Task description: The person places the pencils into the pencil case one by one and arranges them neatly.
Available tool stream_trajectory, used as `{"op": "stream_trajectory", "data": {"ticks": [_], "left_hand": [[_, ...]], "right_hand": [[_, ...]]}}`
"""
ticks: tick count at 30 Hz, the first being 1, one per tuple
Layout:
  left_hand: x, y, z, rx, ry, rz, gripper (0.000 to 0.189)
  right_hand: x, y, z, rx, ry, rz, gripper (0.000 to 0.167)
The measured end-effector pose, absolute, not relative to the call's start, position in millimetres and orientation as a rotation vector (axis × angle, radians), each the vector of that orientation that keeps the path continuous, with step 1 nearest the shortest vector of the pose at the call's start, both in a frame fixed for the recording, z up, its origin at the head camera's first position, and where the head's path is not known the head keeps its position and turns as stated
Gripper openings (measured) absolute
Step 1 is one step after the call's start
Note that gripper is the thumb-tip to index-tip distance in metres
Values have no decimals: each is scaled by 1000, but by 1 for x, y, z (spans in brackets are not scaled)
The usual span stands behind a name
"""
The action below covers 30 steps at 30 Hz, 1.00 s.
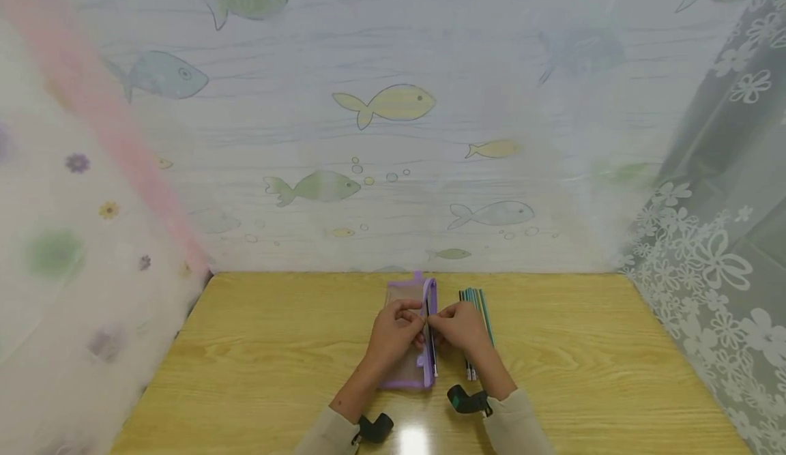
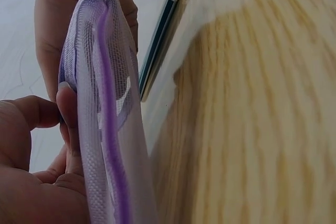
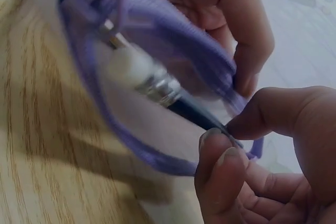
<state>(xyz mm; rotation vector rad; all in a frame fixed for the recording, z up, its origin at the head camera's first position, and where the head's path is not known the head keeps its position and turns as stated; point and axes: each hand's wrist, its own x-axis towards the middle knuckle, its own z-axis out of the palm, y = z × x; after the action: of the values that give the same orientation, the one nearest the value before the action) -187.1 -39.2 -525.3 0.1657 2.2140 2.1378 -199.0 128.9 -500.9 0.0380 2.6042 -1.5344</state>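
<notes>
A purple-edged mesh pencil case (image 1: 405,381) lies near the middle of the table, its zipped side gaping in the right wrist view. My left hand (image 1: 395,331) pinches the zipper edge of the case. With thumb and fingertips, my right hand (image 1: 464,327) pinches a dark pencil (image 3: 190,109) at the opening. The pencil's white eraser (image 3: 130,67) and metal band sit within the mouth of the case. Another metal-banded tip shows deeper inside. Beyond the case in the left wrist view lies a dark green pencil (image 2: 161,32) on the table.
Several pencils (image 1: 473,298) lie in a bundle right of the case, partly behind my right hand and forearm. Black wrist cameras (image 1: 464,400) sit at both sleeves. A fish-patterned curtain (image 1: 393,223) closes the table's far edge, with more sheeting at both sides.
</notes>
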Motion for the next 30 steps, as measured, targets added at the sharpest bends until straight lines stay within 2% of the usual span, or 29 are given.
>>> {"op": "stream_trajectory", "data": {"ticks": [20,30], "left_hand": [[-186,-39,-524,170,2187,2168,37],[-188,-39,-526,149,2219,2173,37]], "right_hand": [[-200,126,-504,25,2464,-1687,18],[-201,135,-501,-32,2564,-1643,11]]}}
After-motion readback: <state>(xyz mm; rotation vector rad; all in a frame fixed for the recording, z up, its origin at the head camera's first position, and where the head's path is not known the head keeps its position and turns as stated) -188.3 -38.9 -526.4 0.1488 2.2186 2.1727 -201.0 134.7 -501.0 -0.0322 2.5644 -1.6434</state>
